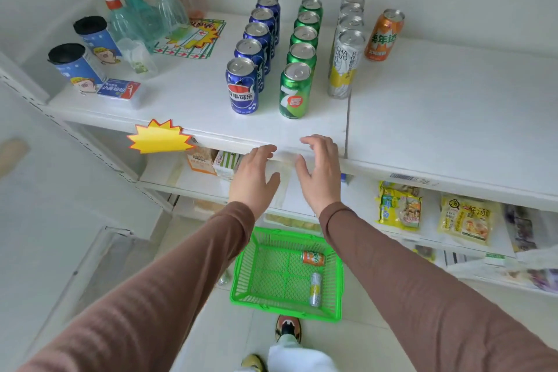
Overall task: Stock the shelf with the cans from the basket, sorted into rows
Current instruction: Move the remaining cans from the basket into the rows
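Spray bottles (157,0), yellow starburst tag (160,136), snack packets (400,205) on lower shelf

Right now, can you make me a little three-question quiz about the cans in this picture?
1. How many cans lie in the green basket?
2. True or false: the orange can on the shelf stands alone in its row.
3. Which row has only four cans: A blue, B green, C silver and yellow?

Key:
1. Two: an orange can and a silver and yellow can.
2. True.
3. C. The front silver and yellow can leads four; the blue and green rows hold five.
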Available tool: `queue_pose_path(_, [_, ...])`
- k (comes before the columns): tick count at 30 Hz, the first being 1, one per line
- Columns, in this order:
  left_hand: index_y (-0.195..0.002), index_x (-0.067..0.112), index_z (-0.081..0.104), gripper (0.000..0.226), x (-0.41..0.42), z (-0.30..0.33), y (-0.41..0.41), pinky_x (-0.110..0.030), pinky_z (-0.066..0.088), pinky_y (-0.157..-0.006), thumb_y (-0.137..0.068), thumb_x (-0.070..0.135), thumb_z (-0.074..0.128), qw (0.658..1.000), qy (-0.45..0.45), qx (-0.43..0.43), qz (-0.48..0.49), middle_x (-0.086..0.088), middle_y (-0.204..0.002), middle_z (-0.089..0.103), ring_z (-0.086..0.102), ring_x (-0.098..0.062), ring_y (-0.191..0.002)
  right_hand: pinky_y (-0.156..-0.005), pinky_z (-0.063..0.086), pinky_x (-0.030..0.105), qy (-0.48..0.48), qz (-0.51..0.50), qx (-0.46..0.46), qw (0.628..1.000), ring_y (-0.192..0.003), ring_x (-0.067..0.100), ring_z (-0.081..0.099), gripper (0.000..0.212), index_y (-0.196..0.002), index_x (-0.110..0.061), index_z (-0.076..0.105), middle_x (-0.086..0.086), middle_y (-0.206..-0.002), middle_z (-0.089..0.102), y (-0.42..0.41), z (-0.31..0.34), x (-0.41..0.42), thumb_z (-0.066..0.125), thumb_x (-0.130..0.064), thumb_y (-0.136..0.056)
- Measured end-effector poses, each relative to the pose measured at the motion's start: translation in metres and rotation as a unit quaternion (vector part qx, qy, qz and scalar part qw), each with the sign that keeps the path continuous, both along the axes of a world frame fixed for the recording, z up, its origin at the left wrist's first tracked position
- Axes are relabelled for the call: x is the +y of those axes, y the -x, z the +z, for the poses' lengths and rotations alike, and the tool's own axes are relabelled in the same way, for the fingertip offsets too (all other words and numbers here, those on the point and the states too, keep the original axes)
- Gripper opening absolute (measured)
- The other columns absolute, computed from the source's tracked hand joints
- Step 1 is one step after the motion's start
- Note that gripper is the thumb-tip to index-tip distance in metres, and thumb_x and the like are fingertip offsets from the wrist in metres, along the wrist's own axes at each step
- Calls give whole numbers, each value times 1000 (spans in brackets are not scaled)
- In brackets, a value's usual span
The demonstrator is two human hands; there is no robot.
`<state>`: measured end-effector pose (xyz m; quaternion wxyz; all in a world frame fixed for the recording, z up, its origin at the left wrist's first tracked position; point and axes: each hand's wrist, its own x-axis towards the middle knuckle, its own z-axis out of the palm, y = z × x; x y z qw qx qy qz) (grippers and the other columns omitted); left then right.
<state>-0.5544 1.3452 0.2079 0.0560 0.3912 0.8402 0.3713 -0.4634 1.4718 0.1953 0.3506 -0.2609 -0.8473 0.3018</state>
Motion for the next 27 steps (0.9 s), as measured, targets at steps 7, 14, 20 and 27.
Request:
queue_pose_path(7, [-129,13,50,51,-57,-100,-41,-39,39,-102,-80,15,67,993,97,-59,-11,-7,-125,53,48,-27,-117,-92,43,32,47,-34,-66,996,-105,20,51,26,-112,-18,59,-5,-111,51,-53,-96,-46,60,-9,-88])
queue_pose_path(14, [-136,11,43,60,-87,-246,-100,-38,33,-107,-82,22,68,962,217,-168,-13,-10,-134,46,43,-30,-124,-94,46,42,247,-133,-186,942,-103,30,59,27,-120,-4,60,11,-119,60,-118,-247,-66,63,-7,-93])
queue_pose_path(20, [-139,13,41,60,-80,-380,-143,-39,35,-108,-84,23,65,931,281,-233,-23,-9,-136,46,42,-29,-127,-102,46,43,379,-180,-308,854,-119,31,58,41,-135,-5,53,14,-133,59,-172,-393,-59,61,-20,-98])
queue_pose_path(27, [-135,13,42,58,-60,-534,-169,-41,39,-104,-83,21,65,906,342,-245,-35,-10,-131,48,43,-31,-125,-70,36,30,384,-151,-437,799,-89,28,55,14,-105,-4,55,18,-100,59,-191,-554,-54,57,-13,-93])
